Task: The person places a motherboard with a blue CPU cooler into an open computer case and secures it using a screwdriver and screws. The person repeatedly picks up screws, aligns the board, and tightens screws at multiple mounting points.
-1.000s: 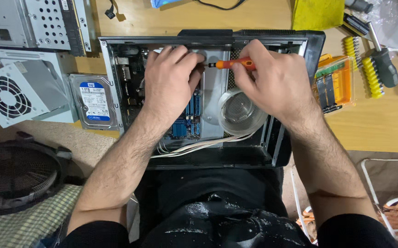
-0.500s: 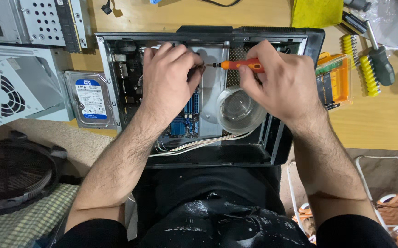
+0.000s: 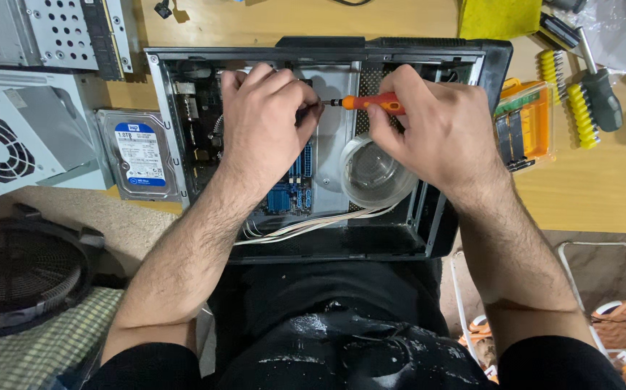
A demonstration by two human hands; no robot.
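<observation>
Nearest the camera, a clear round bowl (image 3: pixel 376 172) sits inside the open computer case (image 3: pixel 428 231), just beside the heel of the right hand; white cables (image 3: pixel 305 227) run along the case's near edge.

The right hand (image 3: pixel 443 133) grasps a small orange-handled screwdriver (image 3: pixel 370 103), held level with its tip pointing left toward the left hand. The left hand (image 3: pixel 266 119) is curled over the motherboard (image 3: pixel 291 188), its fingertips meeting the screwdriver tip; whether they pinch anything cannot be told.

Compared with the picture half a second earlier, both hands keep the same posture and the screwdriver remains in the same grip and direction. The bowl has not shifted. The only difference noted is a slight change of the camera's framing.

Left of the case, a hard drive (image 3: pixel 139 155) lies flat beside a power supply unit with fan grille (image 3: pixel 9 141). Right of the case stands an orange bit holder (image 3: pixel 526 123), with larger yellow-and-black screwdrivers (image 3: pixel 587 97) beyond it on the wooden desk (image 3: pixel 587 195). At the far edge lies a yellow cloth (image 3: pixel 497 16).
</observation>
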